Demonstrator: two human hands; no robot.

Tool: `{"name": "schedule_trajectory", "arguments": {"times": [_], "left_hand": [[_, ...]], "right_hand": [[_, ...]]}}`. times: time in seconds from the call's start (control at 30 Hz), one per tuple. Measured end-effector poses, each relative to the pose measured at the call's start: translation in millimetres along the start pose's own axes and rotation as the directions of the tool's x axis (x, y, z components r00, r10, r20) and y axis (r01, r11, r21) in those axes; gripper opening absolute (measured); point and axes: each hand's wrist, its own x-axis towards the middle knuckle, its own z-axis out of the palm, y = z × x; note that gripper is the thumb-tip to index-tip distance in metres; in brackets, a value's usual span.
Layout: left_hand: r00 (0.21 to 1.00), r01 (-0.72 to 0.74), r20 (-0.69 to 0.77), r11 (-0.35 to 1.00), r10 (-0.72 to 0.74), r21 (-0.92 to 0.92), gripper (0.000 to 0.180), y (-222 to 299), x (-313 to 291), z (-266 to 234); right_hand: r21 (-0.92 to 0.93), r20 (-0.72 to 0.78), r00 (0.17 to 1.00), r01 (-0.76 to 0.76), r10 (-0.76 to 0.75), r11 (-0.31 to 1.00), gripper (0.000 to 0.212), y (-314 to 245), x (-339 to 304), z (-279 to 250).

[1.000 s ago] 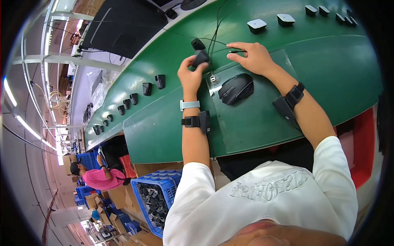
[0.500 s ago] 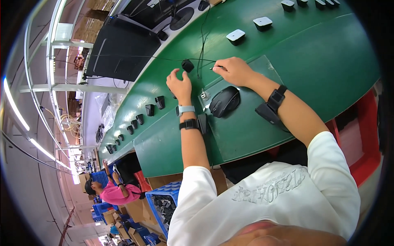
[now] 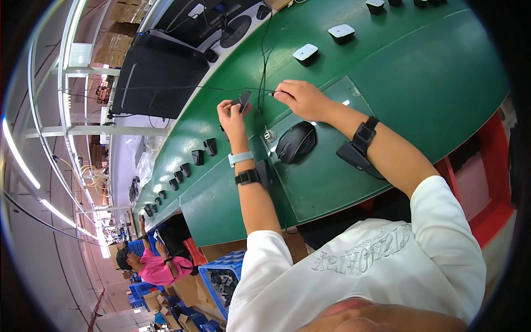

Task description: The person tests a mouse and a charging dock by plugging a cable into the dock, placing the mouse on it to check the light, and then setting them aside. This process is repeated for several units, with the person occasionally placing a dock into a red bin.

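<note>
My left hand (image 3: 232, 117) grips a small black angular plastic device (image 3: 242, 101) between thumb and fingers, raised over the green table. To its right, my right hand (image 3: 301, 98) is closed on the plug end of a thin black cable (image 3: 221, 89). The plug's tip points toward the device and stays apart from it. Below my right hand, a black computer mouse (image 3: 296, 143) rests on a clear mat. Beside the mouse is a small whitish metal connector (image 3: 269, 135).
Several black devices (image 3: 209, 146) stand in a row along the left of the green table (image 3: 420, 83). Black boxes with white tops (image 3: 306, 53) line the far right. A monitor (image 3: 160, 83) stands behind. At left, a person in pink (image 3: 160, 268) works near a blue crate (image 3: 221, 265).
My left hand has taken hold of the black device and lifted it from the table, turning it. My right hand still pinches the cable end and has shifted slightly left in view.
</note>
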Motion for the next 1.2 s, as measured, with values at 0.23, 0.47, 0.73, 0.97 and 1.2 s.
{"name": "schedule_trajectory", "arguments": {"times": [0.23,0.47,0.73,0.97,1.2], "left_hand": [[0.923,0.345,0.362,0.694,-0.129,-0.632,0.03,19,-39,-2],[0.925,0.301,0.378,0.683,-0.039,-0.666,0.029,32,-56,-1],[0.939,0.295,0.335,0.702,-0.085,-0.649,0.024,14,-49,-6],[0.902,0.329,0.423,0.766,-0.083,-0.551,0.023,17,-53,-8],[0.902,0.31,0.417,0.842,-0.114,-0.442,0.027,22,-57,-3]], "right_hand": [[0.116,0.072,0.992,0.099,-0.108,0.988,0.024,-10,-2,8],[0.099,0.09,0.995,0.038,-0.047,0.994,0.024,-9,-2,2],[-0.058,0.032,0.986,0.166,-0.165,0.984,0.02,-10,-2,7],[-0.069,0.037,0.969,0.245,-0.243,0.967,0.016,-13,-4,7],[-0.089,0.151,0.958,0.259,-0.244,0.962,0.016,-11,-7,6]]}}
